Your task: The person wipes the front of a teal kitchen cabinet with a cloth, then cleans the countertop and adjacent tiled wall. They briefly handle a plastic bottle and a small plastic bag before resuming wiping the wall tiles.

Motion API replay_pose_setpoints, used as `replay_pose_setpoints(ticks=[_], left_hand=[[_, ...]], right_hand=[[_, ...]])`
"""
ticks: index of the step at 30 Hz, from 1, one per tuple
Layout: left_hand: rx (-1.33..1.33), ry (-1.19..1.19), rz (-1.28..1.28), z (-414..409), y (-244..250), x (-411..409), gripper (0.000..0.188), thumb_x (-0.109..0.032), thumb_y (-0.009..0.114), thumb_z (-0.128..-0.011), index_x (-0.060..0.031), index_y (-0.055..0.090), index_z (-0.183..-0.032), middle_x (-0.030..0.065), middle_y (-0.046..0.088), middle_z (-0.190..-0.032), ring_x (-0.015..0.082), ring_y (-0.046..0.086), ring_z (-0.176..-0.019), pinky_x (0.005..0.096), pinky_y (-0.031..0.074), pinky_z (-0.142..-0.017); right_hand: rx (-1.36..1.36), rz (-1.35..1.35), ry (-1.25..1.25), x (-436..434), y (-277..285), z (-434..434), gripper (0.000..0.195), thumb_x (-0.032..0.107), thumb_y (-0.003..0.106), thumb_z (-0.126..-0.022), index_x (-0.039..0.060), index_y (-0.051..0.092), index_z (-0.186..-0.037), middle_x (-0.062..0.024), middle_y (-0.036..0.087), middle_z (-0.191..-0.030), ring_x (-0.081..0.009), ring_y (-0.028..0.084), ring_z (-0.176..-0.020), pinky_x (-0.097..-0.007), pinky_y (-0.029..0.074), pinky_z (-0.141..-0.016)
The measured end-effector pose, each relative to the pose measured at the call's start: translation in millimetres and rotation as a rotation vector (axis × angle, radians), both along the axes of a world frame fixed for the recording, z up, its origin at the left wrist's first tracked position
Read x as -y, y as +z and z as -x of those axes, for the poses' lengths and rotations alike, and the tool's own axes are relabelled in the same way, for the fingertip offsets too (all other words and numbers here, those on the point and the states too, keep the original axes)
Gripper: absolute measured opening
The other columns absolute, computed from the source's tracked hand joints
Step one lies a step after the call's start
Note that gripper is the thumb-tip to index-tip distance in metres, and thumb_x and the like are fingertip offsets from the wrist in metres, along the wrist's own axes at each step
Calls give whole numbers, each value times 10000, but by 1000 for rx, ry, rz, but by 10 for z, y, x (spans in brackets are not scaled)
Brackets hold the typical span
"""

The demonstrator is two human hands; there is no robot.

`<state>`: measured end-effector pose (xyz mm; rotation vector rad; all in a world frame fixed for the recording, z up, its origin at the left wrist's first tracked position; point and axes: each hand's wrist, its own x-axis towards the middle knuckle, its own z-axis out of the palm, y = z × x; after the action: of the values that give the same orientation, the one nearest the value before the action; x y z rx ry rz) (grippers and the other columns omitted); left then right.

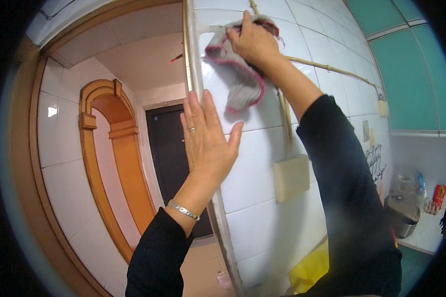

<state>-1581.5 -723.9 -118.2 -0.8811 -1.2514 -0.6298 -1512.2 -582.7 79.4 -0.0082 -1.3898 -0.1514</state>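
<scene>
With my right hand (pixel 258 42) I press a grey cloth with a pink stitched edge (pixel 241 80) against the white tiled wall (pixel 252 163), high up near a brownish cable conduit (pixel 308 62). Part of the cloth hangs loose below my fingers. My left hand (pixel 210 137) lies flat on the wall's edge, beside the door frame (pixel 195 63), its fingers pointing up and thumb apart, holding nothing. It wears a ring and a silver-coloured bracelet (pixel 184 210). Beneath the conduit a cream wall box (pixel 291 178) is fixed to the tiles.
Through the doorway are an orange wooden arch (pixel 124 148) and a dark door (pixel 167 148). To the right hang green cabinets (pixel 405 81), above a counter with a rice cooker (pixel 403 215). A yellow plastic bag (pixel 310 267) is low by the wall. Wire hooks (pixel 374 161) hang farther along.
</scene>
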Motion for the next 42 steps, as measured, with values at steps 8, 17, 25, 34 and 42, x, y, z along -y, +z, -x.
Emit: replay_pose_setpoints(ticks=[8, 17, 25, 34, 42], left_hand=[[-5, 21, -11, -52, 10, -25, 845, -343, 621, -927, 41, 167, -1527, 356, 188, -1535, 491, 176, -1449, 564, 181, -1167], [18, 118, 4, 14, -19, 92, 873, -349, 621, -928, 46, 129, -1531, 348, 199, -1539, 473, 170, -1458, 548, 148, -1182], [12, 56, -6, -4, -10, -10, 860, -377, 610, -935, 39, 153, -1533, 345, 184, -1549, 468, 149, -1467, 547, 139, -1183], [46, 58, -26, 17, -42, 30, 864, -384, 611, -934, 40, 152, -1532, 337, 176, -1551, 465, 146, -1468, 571, 149, -1174], [-10, 34, -45, -9, -48, -16, 812, -328, 648, -919, -51, 219, -1549, 297, 189, -1569, 458, 173, -1464, 584, 166, -1165]], right_hand=[[54, -180, 147, 479, 662, 385, 655, 353, 427, -960, 20, 288, -1507, -290, 594, -1258, -423, 597, -1148, -496, 449, -1009], [51, -235, 187, 546, -188, 248, 659, 348, 525, -954, 43, 319, -1500, -240, 643, -1183, -385, 635, -1085, -503, 495, -930], [-21, 75, 6, 74, 407, 139, 666, 375, 454, -983, -24, 279, -1486, -269, 626, -1230, -372, 624, -1135, -471, 464, -976], [-50, -125, -38, -26, -511, 9, 642, 304, 566, -924, -74, 378, -1409, -263, 677, -931, -399, 665, -876, -482, 522, -814], [-107, -92, -58, -121, -34, 95, 677, 377, 538, -927, -51, 368, -1423, -241, 694, -991, -410, 672, -912, -492, 513, -860]])
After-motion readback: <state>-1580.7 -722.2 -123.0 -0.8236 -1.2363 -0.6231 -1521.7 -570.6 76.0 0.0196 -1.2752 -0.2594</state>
